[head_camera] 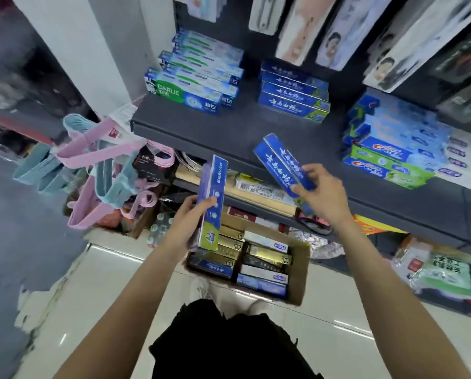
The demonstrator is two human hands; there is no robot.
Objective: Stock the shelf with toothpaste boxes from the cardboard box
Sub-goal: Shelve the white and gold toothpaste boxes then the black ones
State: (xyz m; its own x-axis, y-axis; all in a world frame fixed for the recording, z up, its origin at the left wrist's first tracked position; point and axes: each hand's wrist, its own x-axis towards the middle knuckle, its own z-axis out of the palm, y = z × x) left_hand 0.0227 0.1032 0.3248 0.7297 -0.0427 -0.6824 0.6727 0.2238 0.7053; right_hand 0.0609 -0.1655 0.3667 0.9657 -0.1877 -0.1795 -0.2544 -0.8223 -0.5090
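toothpaste boxes (283,165): glossy card | cardboard box (301,272): matt brown | shelf (228,132): matt grey

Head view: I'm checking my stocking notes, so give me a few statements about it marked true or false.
1. Each hand holds a blue box. True: left hand grips one box, right hand another.
2. The cardboard box is empty. False: boxes still fill it.
3. The blue stack sits on the shelf. True.
4. The carton rests on the shelf. False: it is on the floor.
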